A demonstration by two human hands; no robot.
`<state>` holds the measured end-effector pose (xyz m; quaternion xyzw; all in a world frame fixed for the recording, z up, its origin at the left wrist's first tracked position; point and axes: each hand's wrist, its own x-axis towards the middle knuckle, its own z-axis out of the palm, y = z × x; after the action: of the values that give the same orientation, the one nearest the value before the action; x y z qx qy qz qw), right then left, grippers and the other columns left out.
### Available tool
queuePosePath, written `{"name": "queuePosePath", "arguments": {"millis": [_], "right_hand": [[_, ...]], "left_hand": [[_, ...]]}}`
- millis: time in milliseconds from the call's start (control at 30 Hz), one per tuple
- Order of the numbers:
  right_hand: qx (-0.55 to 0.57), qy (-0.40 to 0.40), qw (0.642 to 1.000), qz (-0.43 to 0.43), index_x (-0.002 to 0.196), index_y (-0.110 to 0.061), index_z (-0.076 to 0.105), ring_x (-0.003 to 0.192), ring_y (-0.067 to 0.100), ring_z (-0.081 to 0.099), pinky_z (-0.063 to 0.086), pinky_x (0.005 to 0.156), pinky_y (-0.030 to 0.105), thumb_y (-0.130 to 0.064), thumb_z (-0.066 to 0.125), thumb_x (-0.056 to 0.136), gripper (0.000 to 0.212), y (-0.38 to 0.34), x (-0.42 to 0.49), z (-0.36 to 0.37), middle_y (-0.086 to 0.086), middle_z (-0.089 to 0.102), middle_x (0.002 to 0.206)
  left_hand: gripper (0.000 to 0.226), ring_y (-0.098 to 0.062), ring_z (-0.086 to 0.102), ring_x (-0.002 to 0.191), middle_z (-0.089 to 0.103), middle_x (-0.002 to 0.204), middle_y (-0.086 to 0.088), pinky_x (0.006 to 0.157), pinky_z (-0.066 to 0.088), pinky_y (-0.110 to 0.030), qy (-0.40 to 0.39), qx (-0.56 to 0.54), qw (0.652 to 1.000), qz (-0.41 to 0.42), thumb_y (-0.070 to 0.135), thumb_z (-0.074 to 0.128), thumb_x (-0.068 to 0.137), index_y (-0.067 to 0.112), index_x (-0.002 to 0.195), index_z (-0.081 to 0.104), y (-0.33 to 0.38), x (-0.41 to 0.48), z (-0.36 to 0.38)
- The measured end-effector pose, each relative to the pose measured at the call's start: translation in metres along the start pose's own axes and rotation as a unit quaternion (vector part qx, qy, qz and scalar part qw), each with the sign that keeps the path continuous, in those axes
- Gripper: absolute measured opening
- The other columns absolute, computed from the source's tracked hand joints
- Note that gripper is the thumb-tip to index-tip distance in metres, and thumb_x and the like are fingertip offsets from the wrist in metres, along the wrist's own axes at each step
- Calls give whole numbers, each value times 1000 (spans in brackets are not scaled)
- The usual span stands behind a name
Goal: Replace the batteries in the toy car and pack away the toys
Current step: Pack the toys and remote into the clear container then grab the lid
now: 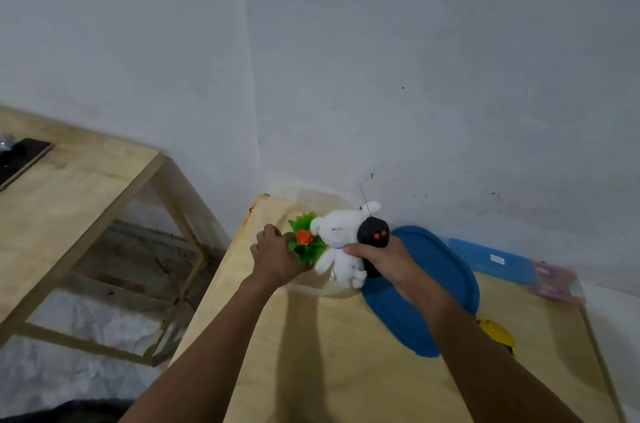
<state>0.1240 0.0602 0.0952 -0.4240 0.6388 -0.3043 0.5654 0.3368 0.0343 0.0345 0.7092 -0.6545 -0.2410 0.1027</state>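
Observation:
My right hand [388, 261] grips a white plush bear [337, 242] together with a black remote control [372, 232] that has two orange buttons and a thin antenna. My left hand [275, 254] holds a green plastic plant with an orange flower [304, 239]. Both hands hover over a clear plastic container [311, 284] at the far left corner of the wooden table [346, 370]. A blue lid [433, 277] lies on the table just right of the container, partly under my right forearm. A yellow toy [497, 332], mostly hidden behind my right arm, sits near the lid.
A blue flat box [491, 260] and a pinkish packet [557, 280] lie at the table's far right by the wall. A second wooden table [79, 187] stands to the left, with a gap of floor between. The white wall is close behind.

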Motion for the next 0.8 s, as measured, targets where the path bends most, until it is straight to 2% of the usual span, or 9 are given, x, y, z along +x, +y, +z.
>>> {"name": "queuePosePath", "arguments": {"millis": [67, 133, 267, 333, 467, 533, 600, 667, 800], "right_hand": [[-32, -15, 999, 10, 102, -18, 71, 90, 10, 68, 51, 65, 18, -23, 81, 75, 29, -9, 5, 4, -2, 73, 97], [-61, -23, 998, 18, 100, -20, 71, 88, 7, 67, 50, 64, 17, -22, 82, 74, 28, -16, 12, 8, -3, 73, 96], [-120, -11, 993, 19, 95, -24, 70, 89, 10, 68, 59, 80, 31, -25, 84, 64, 34, -29, 31, 19, -2, 73, 98], [-155, 3, 988, 27, 94, -24, 68, 89, 13, 67, 58, 82, 35, -31, 84, 58, 40, -34, 40, 24, 0, 70, 100], [-188, 16, 981, 43, 97, -21, 68, 89, 14, 66, 58, 79, 33, -39, 81, 52, 50, -43, 52, 34, 3, 66, 104], [-197, 14, 979, 52, 93, -20, 68, 89, 15, 65, 58, 81, 35, -35, 80, 60, 38, -47, 56, 39, 3, 67, 99], [-231, 4, 970, 74, 93, -18, 66, 88, 16, 65, 58, 77, 34, -35, 79, 61, 37, -49, 57, 44, 4, 66, 98], [-271, -7, 958, 92, 94, -17, 66, 84, 18, 66, 57, 70, 32, -36, 78, 58, 42, -48, 57, 49, 5, 66, 96], [-283, -6, 955, 84, 92, -15, 67, 73, 20, 70, 55, 62, 31, -36, 72, 57, 41, -45, 57, 53, 1, 69, 80]], "left_hand": [[55, -29, 37, 113, 30, 103, -2, 92, 28, -40, -24, 73, 997, 25, 57, 68, 71, 28, 117, 61, -2, 6, 2], [57, -28, 33, 123, 35, 115, -4, 100, 24, -44, -45, 117, 991, 48, 54, 67, 71, 28, 121, 58, -6, 11, 3], [56, -27, 11, 144, 24, 148, -10, 112, 14, -48, -71, 136, 987, 55, 43, 62, 81, 30, 134, 50, -19, 20, -5], [47, -27, 7, 147, 21, 154, -11, 113, 13, -49, -38, 98, 993, 54, 33, 55, 89, 28, 136, 49, -24, 21, -8], [47, -34, 25, 141, 33, 147, -16, 106, 27, -56, 118, -50, 992, 19, 7, 53, 86, 18, 132, 54, -37, 25, -5], [42, -33, 39, 133, 40, 141, -17, 106, 35, -46, 113, -176, 978, -20, 8, 50, 91, 15, 132, 53, -42, 28, -6], [35, -28, 47, 125, 45, 135, -14, 101, 36, -32, 74, -247, 965, -42, 12, 47, 96, 14, 129, 56, -44, 29, -5], [29, -27, 50, 121, 47, 132, -13, 97, 39, -31, 60, -234, 970, -36, 20, 49, 97, 16, 124, 60, -46, 30, -1], [29, -29, 55, 115, 48, 131, -12, 94, 45, -35, 65, -214, 973, -48, 32, 54, 94, 21, 119, 64, -50, 32, 7]]}}
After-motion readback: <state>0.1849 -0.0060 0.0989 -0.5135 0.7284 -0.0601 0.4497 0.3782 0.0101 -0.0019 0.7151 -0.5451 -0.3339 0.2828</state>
